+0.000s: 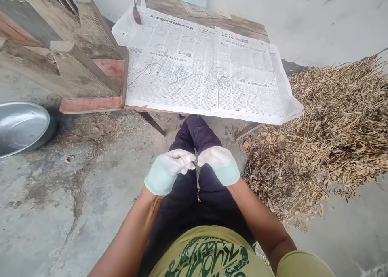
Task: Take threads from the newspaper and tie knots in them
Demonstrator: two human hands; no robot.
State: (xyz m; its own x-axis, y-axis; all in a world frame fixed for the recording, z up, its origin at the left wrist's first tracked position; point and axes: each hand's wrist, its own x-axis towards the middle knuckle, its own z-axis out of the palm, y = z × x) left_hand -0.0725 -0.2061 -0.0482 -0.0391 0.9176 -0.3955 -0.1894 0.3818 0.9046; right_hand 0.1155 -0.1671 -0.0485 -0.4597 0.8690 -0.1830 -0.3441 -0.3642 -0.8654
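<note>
Both my hands wear white gloves and meet above my lap. My left hand (169,170) and my right hand (220,163) are each pinched on a thin straw-coloured strand (198,180) that runs between the fingertips and dangles down over my dark trousers. In front of me a low wooden table (242,26) is covered with newspaper (200,66), on which several thin strands (182,72) lie curled in loops.
A large heap of dry straw (330,135) lies on the concrete floor at my right. A metal basin (21,125) sits at the left edge. Wooden frames (75,62) lean beside the table's left. A small reddish tool (137,15) rests at the newspaper's far corner.
</note>
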